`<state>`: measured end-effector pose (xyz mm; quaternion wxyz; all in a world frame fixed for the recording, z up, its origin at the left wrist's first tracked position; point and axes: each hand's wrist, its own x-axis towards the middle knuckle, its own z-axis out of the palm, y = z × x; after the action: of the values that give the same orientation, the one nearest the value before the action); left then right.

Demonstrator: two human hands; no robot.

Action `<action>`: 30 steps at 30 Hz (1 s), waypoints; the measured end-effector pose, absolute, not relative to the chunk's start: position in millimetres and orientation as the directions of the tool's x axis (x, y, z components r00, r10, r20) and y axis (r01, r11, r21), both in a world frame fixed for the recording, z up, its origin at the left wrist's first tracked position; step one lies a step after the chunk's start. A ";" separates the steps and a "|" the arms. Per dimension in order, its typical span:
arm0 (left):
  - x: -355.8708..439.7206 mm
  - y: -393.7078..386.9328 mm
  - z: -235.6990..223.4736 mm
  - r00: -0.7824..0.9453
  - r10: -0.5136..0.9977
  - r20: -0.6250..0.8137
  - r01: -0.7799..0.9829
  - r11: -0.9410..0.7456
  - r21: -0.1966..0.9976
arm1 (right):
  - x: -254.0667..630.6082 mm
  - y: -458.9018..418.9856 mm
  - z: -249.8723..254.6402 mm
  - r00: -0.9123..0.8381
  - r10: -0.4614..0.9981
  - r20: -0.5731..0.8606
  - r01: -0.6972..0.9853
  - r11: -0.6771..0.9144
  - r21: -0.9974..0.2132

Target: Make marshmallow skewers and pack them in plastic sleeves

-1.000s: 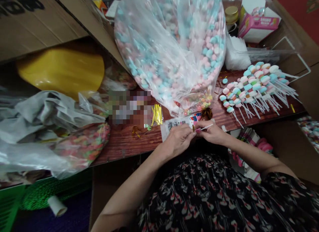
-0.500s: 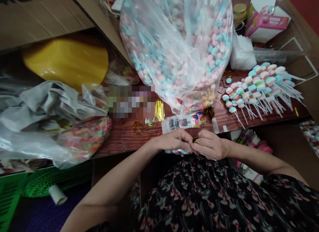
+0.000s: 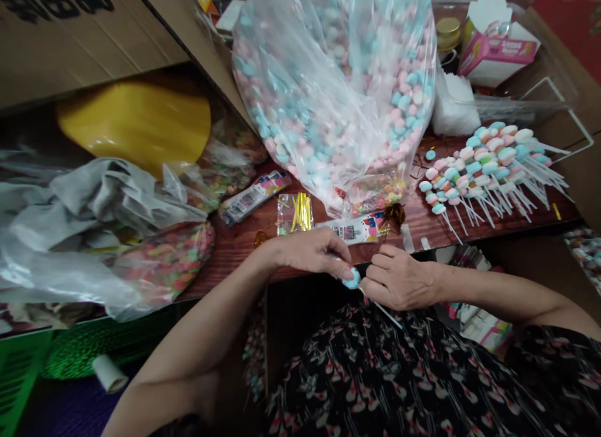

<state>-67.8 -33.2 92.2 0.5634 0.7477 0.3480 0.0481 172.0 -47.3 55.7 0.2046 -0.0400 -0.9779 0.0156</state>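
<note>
A marshmallow candy on a stick [image 3: 351, 278] is held in front of my chest; its blue end shows and its thin white stick points down to the right. My left hand [image 3: 317, 249] is closed around the candy part, hiding most of it. At the base of the candy my right hand [image 3: 399, 277] pinches with curled fingers, a bit of gold showing by the fingertips. Just beyond my hands lie a bundle of gold twist ties [image 3: 302, 212] on a small clear packet and a printed plastic sleeve pack [image 3: 354, 229].
A big clear bag of pink and blue marshmallows [image 3: 338, 105] fills the back of the table. Finished-looking marshmallow sticks [image 3: 488, 164] are piled at right. On the left lie a bag of gummy candies [image 3: 164, 255] and another printed pack [image 3: 253, 198]. A cardboard box [image 3: 84, 36] overhangs the upper left.
My hands have drawn slightly apart, the left moving up and left. The blue candy end and white stick now show between and below them. The view has shifted a little.
</note>
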 end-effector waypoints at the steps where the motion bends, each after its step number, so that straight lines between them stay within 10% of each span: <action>1: -66.9 -38.4 105.0 0.684 0.686 -0.248 0.527 -0.230 0.818 | 170.2 -42.7 54.2 -0.913 0.127 0.387 0.116 0.992 -0.050; 4: -45.6 -66.9 133.0 0.532 0.836 0.135 0.631 -0.497 0.596 | 164.5 -17.8 56.3 -0.839 0.318 0.442 0.299 0.948 -0.114; 7: -21.2 -87.3 123.2 0.697 0.692 0.186 0.479 -0.644 0.597 | 160.1 -0.8 73.4 -0.662 0.507 0.552 0.384 0.862 -0.331; 12: -39.0 -64.6 76.7 0.188 0.966 0.179 0.350 -0.236 0.907 | 148.5 -22.5 82.3 -0.694 0.627 0.354 0.113 0.581 -0.806; 17: -50.5 -71.7 74.2 -0.041 0.983 0.182 0.163 -0.173 0.971 | 132.3 -26.4 59.2 -0.615 0.708 0.347 0.181 0.555 -0.812; 21: -56.6 -110.7 64.3 0.014 0.997 -0.078 0.236 0.072 0.969 | 107.6 -32.2 55.7 -0.587 0.707 0.395 0.007 0.492 -0.871; 26: -122.3 -164.1 41.4 0.070 0.980 0.184 0.750 -0.174 0.638 | 61.3 -61.9 32.0 -0.881 0.472 -0.035 -0.021 -0.113 -0.993; 30: -162.9 -204.5 51.7 0.163 0.977 0.135 0.849 -0.209 0.485 | 41.5 -73.7 19.8 -0.976 0.198 0.095 -0.059 0.180 -0.982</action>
<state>-162.9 -204.5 51.7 0.1502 0.7477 0.6108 0.2128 41.5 -73.7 19.8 0.1007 -0.0459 -0.7617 0.6385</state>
